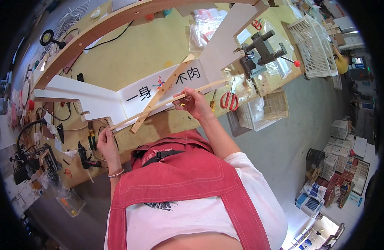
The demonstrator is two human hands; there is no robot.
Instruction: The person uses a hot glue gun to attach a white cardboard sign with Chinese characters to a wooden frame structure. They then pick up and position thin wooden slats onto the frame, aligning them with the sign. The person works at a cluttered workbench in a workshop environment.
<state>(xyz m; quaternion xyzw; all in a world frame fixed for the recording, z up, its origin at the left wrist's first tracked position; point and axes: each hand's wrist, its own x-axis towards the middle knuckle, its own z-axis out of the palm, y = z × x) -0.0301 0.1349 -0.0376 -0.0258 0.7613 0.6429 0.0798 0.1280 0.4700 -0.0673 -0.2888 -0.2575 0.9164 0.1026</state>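
Note:
A thin wooden strip (pixel 208 86) runs slantwise in front of me. My left hand (pixel 108 143) pinches its lower left end between thumb and fingers. My right hand (pixel 195 104) grips the same strip nearer its other end, fingers curled. Beneath the strip, a wider wooden slat (pixel 169 84) lies diagonally across a white panel (pixel 192 86) with black lettering and a small coloured figure. White side pieces (pixel 77 89) flank that panel, and a long wooden rail (pixel 108 27) with holes spans the far side.
Red-handled scissors (pixel 229 101) and a grey bench press (pixel 263 50) with a red knob are right of the frame. A white crate (pixel 313 46) stands beyond. Another crate (pixel 275 104) sits below the table edge. Left are pliers (pixel 91 138) and a glue gun (pixel 85 156).

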